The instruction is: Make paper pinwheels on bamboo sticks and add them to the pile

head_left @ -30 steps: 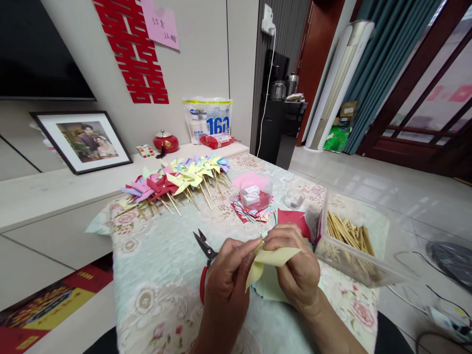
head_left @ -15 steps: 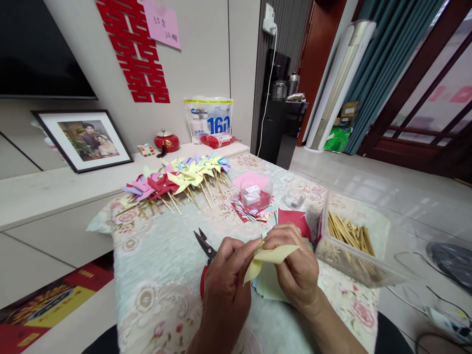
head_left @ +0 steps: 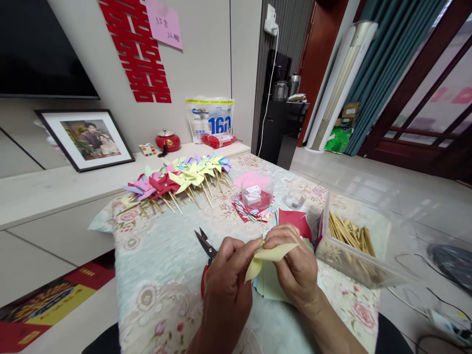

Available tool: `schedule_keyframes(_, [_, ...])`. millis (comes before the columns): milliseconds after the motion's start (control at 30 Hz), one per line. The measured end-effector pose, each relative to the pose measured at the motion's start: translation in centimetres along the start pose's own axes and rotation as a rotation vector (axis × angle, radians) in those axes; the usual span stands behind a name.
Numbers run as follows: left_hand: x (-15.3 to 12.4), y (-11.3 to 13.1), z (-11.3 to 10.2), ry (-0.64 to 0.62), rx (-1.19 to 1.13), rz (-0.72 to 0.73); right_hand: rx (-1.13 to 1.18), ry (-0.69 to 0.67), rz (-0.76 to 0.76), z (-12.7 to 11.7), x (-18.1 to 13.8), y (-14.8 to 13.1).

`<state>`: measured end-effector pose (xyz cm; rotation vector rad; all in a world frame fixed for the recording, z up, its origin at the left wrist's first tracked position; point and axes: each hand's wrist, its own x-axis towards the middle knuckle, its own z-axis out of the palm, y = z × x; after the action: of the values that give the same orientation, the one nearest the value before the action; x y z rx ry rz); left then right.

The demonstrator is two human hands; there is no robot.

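A pale yellow paper pinwheel with curled blades is pinched between both my hands, just above the table. My left hand is closed on its left side, and my right hand grips it from the right with bent fingers. A small tan tip, perhaps of a stick, shows between the fingertips; the rest is hidden. Scissors with red handles lie beside my left hand, partly covered by it. Beneath my hands is a stack of pale green paper, with red paper just behind.
Finished pinwheels on sticks lie at the back left. A clear round tub sits on coloured paper squares, with a small clear dish nearby. On the right, a plastic bin holds wooden sticks.
The view has shifted very slightly. Both hands keep hold of the yellow pinwheel, whose blades have tilted a little; nothing else has moved.
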<state>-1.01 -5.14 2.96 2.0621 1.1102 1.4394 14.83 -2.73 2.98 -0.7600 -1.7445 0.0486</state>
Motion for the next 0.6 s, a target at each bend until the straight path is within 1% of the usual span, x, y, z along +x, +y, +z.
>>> schedule_keyframes(133, [-0.04,-0.1,-0.01,0.029,0.036,0.021,0.03,0.015,-0.014,0.14,0.11,0.0])
schedule_keyframes(300, [-0.15,-0.27,-0.18,0.011,0.105,0.031,0.012,0.01,-0.01,0.13,-0.05,-0.07])
schedule_keyframes(433, [-0.03,-0.12,-0.29,0.023,0.112,0.037,-0.018,0.006,-0.007,0.03,-0.23,-0.13])
schedule_keyframes(600, [0.05,0.06,-0.31,0.008,0.107,0.03,0.001,0.003,-0.03,-0.15,-0.05,-0.4])
